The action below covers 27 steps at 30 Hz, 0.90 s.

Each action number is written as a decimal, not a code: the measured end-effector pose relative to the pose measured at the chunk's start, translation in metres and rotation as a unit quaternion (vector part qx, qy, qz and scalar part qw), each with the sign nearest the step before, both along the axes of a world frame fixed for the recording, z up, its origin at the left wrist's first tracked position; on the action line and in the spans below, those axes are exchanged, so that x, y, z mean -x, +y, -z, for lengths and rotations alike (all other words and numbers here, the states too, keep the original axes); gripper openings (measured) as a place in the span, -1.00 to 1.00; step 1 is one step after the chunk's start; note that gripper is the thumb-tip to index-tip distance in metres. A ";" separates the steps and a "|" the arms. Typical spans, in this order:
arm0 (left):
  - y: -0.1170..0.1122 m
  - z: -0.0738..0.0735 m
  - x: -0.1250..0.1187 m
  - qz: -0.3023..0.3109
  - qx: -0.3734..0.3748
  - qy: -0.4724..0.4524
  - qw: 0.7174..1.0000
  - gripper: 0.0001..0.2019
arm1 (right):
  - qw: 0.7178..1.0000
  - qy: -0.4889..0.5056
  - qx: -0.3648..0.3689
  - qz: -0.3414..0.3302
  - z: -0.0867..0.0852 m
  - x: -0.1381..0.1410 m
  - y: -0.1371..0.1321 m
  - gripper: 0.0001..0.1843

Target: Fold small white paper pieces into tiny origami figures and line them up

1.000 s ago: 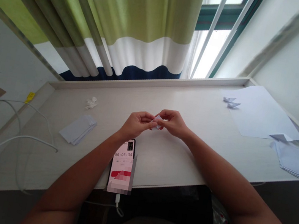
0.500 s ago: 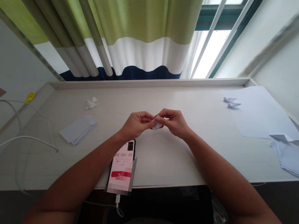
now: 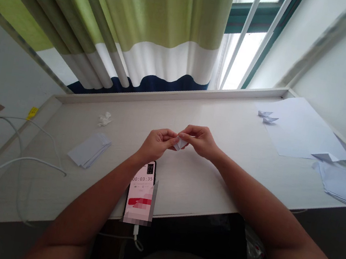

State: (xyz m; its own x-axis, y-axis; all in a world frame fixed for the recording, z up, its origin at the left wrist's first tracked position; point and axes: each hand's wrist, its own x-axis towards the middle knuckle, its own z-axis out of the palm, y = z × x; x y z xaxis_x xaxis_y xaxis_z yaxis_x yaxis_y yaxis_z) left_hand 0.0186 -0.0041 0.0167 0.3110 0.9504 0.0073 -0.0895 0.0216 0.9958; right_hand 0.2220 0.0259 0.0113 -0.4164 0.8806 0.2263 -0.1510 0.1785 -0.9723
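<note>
Both my hands meet over the middle of the white desk (image 3: 196, 187), around one small piece of folded white paper (image 3: 180, 143). My left hand (image 3: 158, 142) pinches its left side between thumb and fingers. From the right, my right hand (image 3: 200, 139) grips the upper edge with thumb and forefinger. Fingers cover part of the paper, so its full shape is hidden. Just below my left wrist lies a phone (image 3: 141, 186) whose screen reads 00:03:35.
Two small folded paper shapes (image 3: 269, 119) sit by a large white sheet (image 3: 303, 130) at the right. Paper stacks lie at the right (image 3: 339, 183) and left (image 3: 89, 149), near a crumpled tissue (image 3: 104, 119). White cables (image 3: 16, 160) cross the left side.
The folded paper has turned slightly between my fingers and shows more of its flat face. My hands stay in nearly the same place; the view has shifted a little.
</note>
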 end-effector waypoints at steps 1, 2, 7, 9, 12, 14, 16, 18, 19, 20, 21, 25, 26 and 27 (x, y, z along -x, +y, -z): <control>0.000 0.000 0.000 0.001 -0.001 0.000 1.000 -0.49 | 1.000 -0.002 -0.003 0.007 0.000 0.001 0.000 -0.50; 0.000 0.000 0.000 -0.001 -0.002 0.000 1.000 -0.48 | 1.000 -0.004 -0.006 0.013 0.000 0.001 0.000 -0.50; -0.001 0.000 0.001 -0.003 0.008 0.013 1.000 -0.49 | 0.999 -0.029 -0.021 0.019 0.001 0.001 -0.001 -0.51; -0.001 0.000 0.001 -0.001 0.010 0.014 1.000 -0.50 | 0.999 -0.037 -0.026 0.022 0.001 0.000 -0.002 -0.53; -0.001 -0.001 0.000 0.000 0.010 0.017 1.000 -0.51 | 0.999 -0.041 -0.027 0.023 0.001 0.000 -0.002 -0.53; -0.001 0.000 0.001 0.005 0.011 0.020 1.000 -0.51 | 0.999 -0.037 -0.021 0.016 0.001 -0.001 -0.002 -0.53; -0.001 0.000 0.001 0.011 0.014 0.021 1.000 -0.51 | 0.999 -0.032 -0.019 0.005 0.002 -0.001 -0.002 -0.52; -0.001 0.000 0.002 0.018 0.018 0.018 1.000 -0.50 | 0.999 -0.031 -0.024 0.001 0.002 -0.002 -0.001 -0.51; -0.001 0.000 0.002 0.020 0.018 0.017 0.999 -0.50 | 0.999 -0.033 -0.028 0.004 0.002 -0.002 -0.001 -0.51; -0.001 0.000 0.002 0.023 0.017 0.015 0.999 -0.50 | 0.999 -0.036 -0.033 0.009 0.002 -0.002 -0.001 -0.51; -0.001 0.000 0.001 0.025 0.015 0.015 0.999 -0.50 | 0.998 -0.039 -0.037 0.016 0.002 -0.002 -0.002 -0.51; -0.002 -0.001 0.000 0.029 0.014 0.018 0.999 -0.52 | 0.998 -0.041 -0.049 0.030 -0.001 -0.001 -0.003 -0.51; -0.002 -0.001 -0.001 0.026 0.018 0.016 0.999 -0.51 | 0.998 -0.040 -0.046 0.027 -0.002 -0.002 -0.003 -0.50; -0.002 -0.001 -0.001 0.020 0.021 0.012 1.000 -0.50 | 0.998 -0.038 -0.037 0.022 -0.003 -0.002 -0.002 -0.47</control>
